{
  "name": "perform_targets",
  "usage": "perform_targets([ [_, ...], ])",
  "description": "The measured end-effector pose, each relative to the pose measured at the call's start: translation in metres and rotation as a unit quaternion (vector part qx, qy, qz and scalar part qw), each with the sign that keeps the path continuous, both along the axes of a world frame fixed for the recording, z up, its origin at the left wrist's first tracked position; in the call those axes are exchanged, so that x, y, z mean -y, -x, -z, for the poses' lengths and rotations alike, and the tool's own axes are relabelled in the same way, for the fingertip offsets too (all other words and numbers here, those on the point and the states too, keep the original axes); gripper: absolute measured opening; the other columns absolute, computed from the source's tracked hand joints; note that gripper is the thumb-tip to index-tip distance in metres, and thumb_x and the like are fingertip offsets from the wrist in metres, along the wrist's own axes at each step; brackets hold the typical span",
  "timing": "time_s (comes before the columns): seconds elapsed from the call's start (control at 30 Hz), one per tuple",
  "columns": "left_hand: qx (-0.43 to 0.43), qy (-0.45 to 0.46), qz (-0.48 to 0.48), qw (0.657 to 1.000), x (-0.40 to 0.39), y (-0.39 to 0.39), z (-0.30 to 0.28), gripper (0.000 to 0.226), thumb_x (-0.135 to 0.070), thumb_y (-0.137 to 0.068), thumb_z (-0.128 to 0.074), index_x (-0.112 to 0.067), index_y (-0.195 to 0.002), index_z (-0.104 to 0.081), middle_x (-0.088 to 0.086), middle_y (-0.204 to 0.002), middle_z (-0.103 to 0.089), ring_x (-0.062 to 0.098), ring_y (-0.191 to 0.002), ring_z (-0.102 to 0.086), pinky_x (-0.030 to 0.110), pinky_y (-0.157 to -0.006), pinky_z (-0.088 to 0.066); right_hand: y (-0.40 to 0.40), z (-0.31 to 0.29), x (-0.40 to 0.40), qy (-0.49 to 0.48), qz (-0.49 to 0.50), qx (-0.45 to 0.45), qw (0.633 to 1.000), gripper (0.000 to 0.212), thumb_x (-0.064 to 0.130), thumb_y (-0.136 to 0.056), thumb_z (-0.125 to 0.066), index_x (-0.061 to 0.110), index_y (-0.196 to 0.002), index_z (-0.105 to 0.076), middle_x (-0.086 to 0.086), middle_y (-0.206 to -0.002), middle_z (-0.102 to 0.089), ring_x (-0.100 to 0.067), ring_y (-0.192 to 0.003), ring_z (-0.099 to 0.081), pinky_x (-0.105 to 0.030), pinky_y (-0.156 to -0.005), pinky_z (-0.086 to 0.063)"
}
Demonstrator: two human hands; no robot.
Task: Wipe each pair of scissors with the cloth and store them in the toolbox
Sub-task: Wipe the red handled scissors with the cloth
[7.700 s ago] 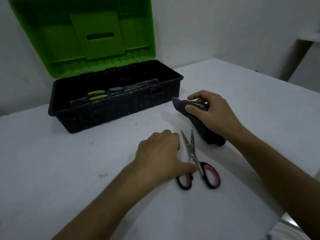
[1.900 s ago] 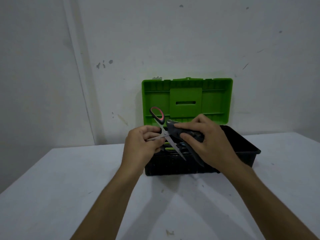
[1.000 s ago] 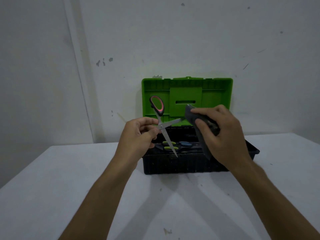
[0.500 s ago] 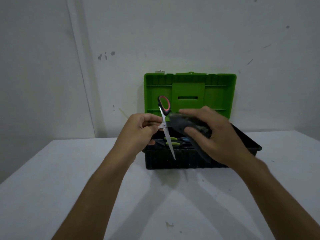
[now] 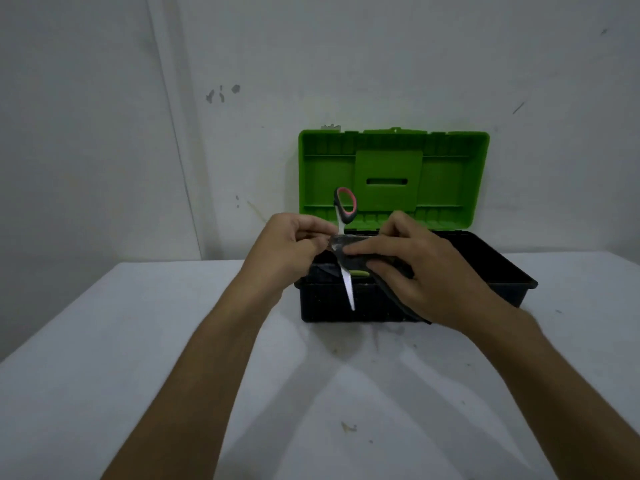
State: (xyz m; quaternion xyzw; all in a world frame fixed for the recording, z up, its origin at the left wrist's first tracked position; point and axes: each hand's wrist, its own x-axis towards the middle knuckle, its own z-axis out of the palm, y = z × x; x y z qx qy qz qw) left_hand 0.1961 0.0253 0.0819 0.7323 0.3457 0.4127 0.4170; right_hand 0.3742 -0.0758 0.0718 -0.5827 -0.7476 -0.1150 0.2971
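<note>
Both hands meet in the air just in front of the open toolbox (image 5: 408,299), above the white surface (image 5: 173,358). The left hand (image 5: 287,251) grips a pair of scissors (image 5: 347,251) near the pivot, fingers curled round it. The scissors are splayed open: one black-and-pink handle loop sticks up against the green lid (image 5: 446,174), and one bare blade points down across the toolbox's black front wall. The right hand (image 5: 426,271) pinches a dark cloth (image 5: 363,261), folded over the other blade, right beside the left hand's fingertips. A tail of cloth hangs below the right palm. Green-handled tools lie inside the toolbox, mostly hidden behind the hands.
</note>
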Motion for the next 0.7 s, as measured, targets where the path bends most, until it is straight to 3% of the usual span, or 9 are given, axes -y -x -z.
perform_targets([
  [0.1, -0.001, 0.006, 0.002, 1.0, -0.002, 0.001, 0.002, 0.022, 0.003, -0.092, -0.057, -0.011, -0.096, -0.073, -0.003, -0.074, -0.068, -0.007, -0.048, -0.056, 0.009, -0.044, -0.038, 0.002, 0.001, 0.002, 0.073, -0.019, 0.017, 0.997, 0.03, 0.033, -0.097, -0.054, 0.045, -0.122, -0.064, 0.011, -0.097, -0.044, -0.013, -0.079, -0.053, -0.043, -0.067, -0.049],
  [0.2, 0.015, 0.006, -0.007, 1.0, -0.001, 0.002, 0.004, 0.024, 0.005, -0.091, -0.056, -0.007, -0.102, -0.073, -0.003, -0.075, -0.068, -0.008, -0.05, -0.057, 0.008, -0.044, -0.039, 0.0, -0.005, 0.006, 0.158, -0.059, 0.02, 0.985, 0.028, 0.031, -0.097, -0.056, 0.047, -0.118, -0.066, 0.013, -0.096, -0.046, -0.006, -0.087, -0.05, -0.036, -0.075, -0.047],
  [0.3, 0.011, -0.016, 0.0, 1.0, 0.002, 0.0, 0.002, 0.025, 0.004, -0.091, -0.056, -0.011, -0.101, -0.072, 0.001, -0.076, -0.07, -0.004, -0.047, -0.054, 0.011, -0.046, -0.04, 0.0, -0.01, 0.008, 0.097, -0.052, -0.032, 0.993, 0.032, 0.029, -0.097, -0.056, 0.045, -0.124, -0.063, 0.012, -0.095, -0.046, -0.004, -0.086, -0.049, -0.027, -0.074, -0.044],
  [0.4, 0.012, -0.014, 0.01, 1.0, 0.003, 0.001, 0.0, 0.027, 0.004, -0.09, -0.058, -0.019, -0.098, -0.07, 0.004, -0.076, -0.072, 0.012, -0.051, -0.052, 0.023, -0.048, -0.039, 0.002, -0.007, 0.003, 0.054, 0.006, -0.035, 0.998, 0.036, 0.032, -0.097, -0.055, 0.046, -0.13, -0.058, 0.008, -0.095, -0.045, -0.009, -0.083, -0.05, -0.034, -0.073, -0.048],
  [0.47, -0.003, -0.022, 0.001, 1.0, 0.004, 0.001, -0.001, 0.029, 0.003, -0.088, -0.06, -0.023, -0.1, -0.068, 0.001, -0.08, -0.074, 0.013, -0.055, -0.055, 0.024, -0.05, -0.04, 0.004, -0.004, 0.003, 0.09, 0.012, -0.022, 0.996, 0.035, 0.034, -0.098, -0.054, 0.049, -0.128, -0.057, 0.009, -0.096, -0.045, -0.008, -0.083, -0.049, -0.036, -0.074, -0.046],
  [0.6, -0.02, -0.039, -0.012, 0.999, 0.007, 0.001, -0.001, 0.027, -0.001, -0.088, -0.062, -0.022, -0.104, -0.064, -0.001, -0.088, -0.076, 0.012, -0.06, -0.06, 0.025, -0.054, -0.042, 0.003, -0.006, 0.008, 0.185, -0.025, 0.016, 0.982, 0.03, 0.035, -0.099, -0.053, 0.049, -0.123, -0.061, 0.017, -0.093, -0.042, -0.001, -0.086, -0.045, -0.025, -0.072, -0.036],
  [0.7, -0.024, -0.049, -0.028, 0.998, 0.006, 0.002, -0.002, 0.027, -0.001, -0.088, -0.062, -0.021, -0.107, -0.062, -0.003, -0.088, -0.076, 0.014, -0.059, -0.058, 0.027, -0.056, -0.044, -0.003, -0.01, 0.008, 0.088, -0.004, -0.026, 0.996, 0.035, 0.033, -0.098, -0.053, 0.046, -0.13, -0.058, 0.011, -0.095, -0.045, -0.006, -0.084, -0.049, -0.032, -0.074, -0.045],
])
